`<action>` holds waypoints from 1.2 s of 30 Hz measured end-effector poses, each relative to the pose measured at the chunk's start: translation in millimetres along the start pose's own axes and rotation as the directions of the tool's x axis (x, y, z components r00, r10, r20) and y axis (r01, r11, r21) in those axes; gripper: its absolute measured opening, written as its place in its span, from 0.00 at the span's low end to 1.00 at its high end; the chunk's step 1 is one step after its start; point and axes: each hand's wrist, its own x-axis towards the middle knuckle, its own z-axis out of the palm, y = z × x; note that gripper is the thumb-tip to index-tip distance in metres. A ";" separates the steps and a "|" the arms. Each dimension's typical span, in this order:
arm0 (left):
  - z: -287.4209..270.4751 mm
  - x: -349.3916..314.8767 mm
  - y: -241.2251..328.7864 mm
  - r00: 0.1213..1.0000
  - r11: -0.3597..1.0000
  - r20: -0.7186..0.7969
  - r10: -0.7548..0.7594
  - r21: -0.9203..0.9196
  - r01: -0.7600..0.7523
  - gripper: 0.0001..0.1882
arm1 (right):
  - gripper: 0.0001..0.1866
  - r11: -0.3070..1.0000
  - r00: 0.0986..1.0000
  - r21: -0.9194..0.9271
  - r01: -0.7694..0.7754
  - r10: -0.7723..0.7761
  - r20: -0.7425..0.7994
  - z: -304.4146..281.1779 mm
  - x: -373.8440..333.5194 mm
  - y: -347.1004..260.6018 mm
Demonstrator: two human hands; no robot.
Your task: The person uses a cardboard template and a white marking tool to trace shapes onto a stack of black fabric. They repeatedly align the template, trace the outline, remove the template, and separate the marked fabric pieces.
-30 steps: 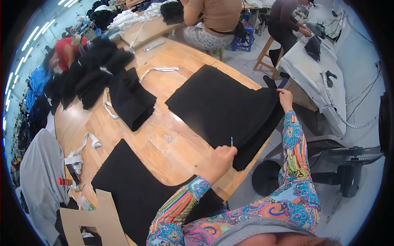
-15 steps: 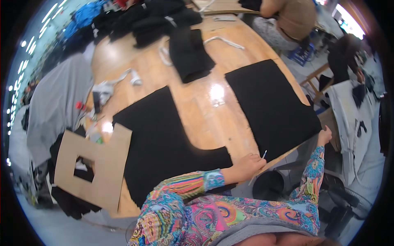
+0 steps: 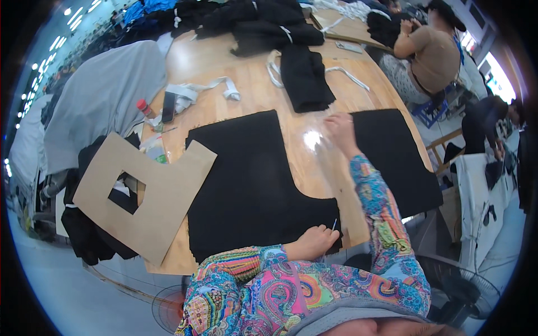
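Note:
Two black fabric panels lie flat on the table, a left panel (image 3: pixel 241 179) with a curved cutout and a right panel (image 3: pixel 386 151). My left hand (image 3: pixel 312 242) is closed around a slim pen-like stick (image 3: pixel 335 224), its tip pointing up, and rests on the left panel's near right part. My right hand (image 3: pixel 341 133) reaches forward to the far left corner of the right panel, covering that corner. Its fingers are blurred, so whether they pinch the cloth cannot be made out. My right forearm crosses over the right panel's left edge.
A tan cardboard template (image 3: pixel 162 193) with a square hole overhangs the table's left edge. Beyond lie a folded black cloth bundle (image 3: pixel 305 78), white strips (image 3: pixel 196 92), a red-capped bottle (image 3: pixel 144 107) and dark cloth piles (image 3: pixel 263 31). Another person (image 3: pixel 434 56) sits at far right; a fan (image 3: pixel 459 285) stands near right.
My right hand has gone from the right panel's near right corner to its far left corner. My left hand, still with the stick, has moved onto the left panel. The view has shifted.

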 end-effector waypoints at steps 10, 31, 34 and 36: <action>-27.5 -3.7 -11.9 0.915 0.604 0.177 -0.364 -0.702 0.376 0.10 | 0.11 0.945 0.906 -0.043 -0.324 0.323 0.272 141.5 41.1 -83.1; -13.3 11.7 -8.0 0.957 0.623 0.068 -0.283 -0.746 0.237 0.09 | 0.07 0.970 0.965 -0.139 -0.201 0.220 0.142 128.9 47.7 -68.0; -4.6 19.5 -5.2 0.963 0.627 0.014 -0.269 -0.756 0.187 0.08 | 0.07 0.963 0.955 -0.151 -0.223 0.247 0.166 125.8 45.1 -64.3; -1.1 24.8 -1.4 0.966 0.633 0.027 -0.259 -0.750 0.191 0.08 | 0.08 0.962 0.957 -0.157 -0.223 0.247 0.155 118.5 40.7 -66.0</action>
